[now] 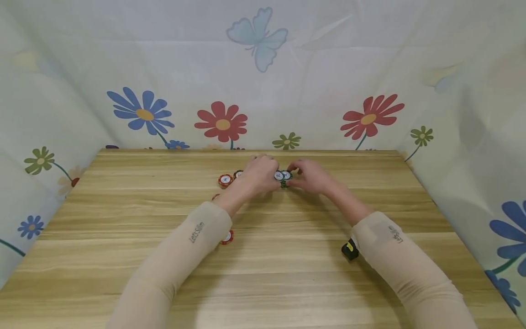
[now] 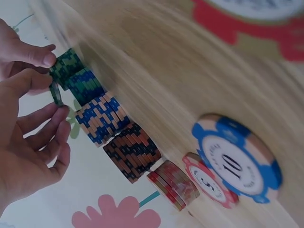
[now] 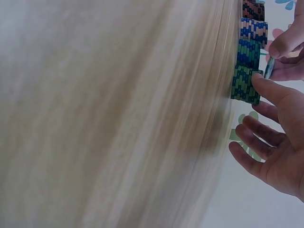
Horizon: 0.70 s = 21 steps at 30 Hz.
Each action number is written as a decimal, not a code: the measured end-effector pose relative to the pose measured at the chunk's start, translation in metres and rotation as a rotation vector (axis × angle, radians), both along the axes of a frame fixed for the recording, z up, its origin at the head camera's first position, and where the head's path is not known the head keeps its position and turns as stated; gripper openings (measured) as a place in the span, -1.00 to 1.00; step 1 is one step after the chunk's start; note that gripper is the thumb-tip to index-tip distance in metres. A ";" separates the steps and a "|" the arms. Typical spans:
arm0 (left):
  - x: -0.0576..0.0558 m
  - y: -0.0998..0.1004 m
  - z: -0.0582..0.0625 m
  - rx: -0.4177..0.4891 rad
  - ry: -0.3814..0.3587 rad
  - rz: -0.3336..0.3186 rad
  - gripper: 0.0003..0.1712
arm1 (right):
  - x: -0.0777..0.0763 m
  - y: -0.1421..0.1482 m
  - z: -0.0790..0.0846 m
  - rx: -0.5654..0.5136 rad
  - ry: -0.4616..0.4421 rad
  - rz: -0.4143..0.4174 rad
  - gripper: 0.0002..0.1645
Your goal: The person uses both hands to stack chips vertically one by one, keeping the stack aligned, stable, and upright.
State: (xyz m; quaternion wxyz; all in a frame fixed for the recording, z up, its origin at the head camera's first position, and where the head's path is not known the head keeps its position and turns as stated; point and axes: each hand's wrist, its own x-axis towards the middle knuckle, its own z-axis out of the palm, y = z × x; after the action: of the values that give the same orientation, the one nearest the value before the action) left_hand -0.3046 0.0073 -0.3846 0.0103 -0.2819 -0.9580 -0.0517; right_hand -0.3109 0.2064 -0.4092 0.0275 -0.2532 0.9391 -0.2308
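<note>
My left hand [image 1: 260, 174] pinches a green poker chip [image 2: 55, 92] between thumb and fingers, just above the row of stacks. My right hand [image 1: 311, 177] has its thumb and index finger around the end stack of green chips [image 3: 244, 84]; its other fingers are spread away. Beside that stack stands a blue-and-green stack [image 2: 86, 86], then a blue-and-peach stack [image 2: 101, 118]. A black-and-orange stack [image 2: 133, 152] and a shorter red stack [image 2: 174, 185] continue the row. In the head view, my left hand and forearm hide most of these.
A blue 10 chip [image 2: 237, 164] and a red 5 chip [image 2: 209, 181] lie nearer on the wooden table [image 1: 287, 274]. Another red chip [image 1: 227, 237] shows beside my left sleeve. A small black object with a yellow mark [image 1: 350, 250] sits by my right sleeve. Flowered cloth hangs behind.
</note>
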 end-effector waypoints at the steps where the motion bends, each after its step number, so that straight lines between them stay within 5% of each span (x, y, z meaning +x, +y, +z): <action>1: -0.001 0.001 0.000 0.001 -0.006 0.002 -0.82 | 0.000 0.000 -0.001 -0.001 0.002 0.001 -0.61; 21: -0.008 0.014 -0.005 -0.005 -0.046 -0.027 -0.79 | 0.002 0.002 0.000 -0.016 0.024 0.014 -0.62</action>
State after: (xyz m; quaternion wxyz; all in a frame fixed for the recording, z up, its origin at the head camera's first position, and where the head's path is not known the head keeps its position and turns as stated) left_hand -0.3126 0.0215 -0.3896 -0.0131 -0.2937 -0.9541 -0.0561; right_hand -0.3091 0.2081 -0.4090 0.0157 -0.2628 0.9357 -0.2349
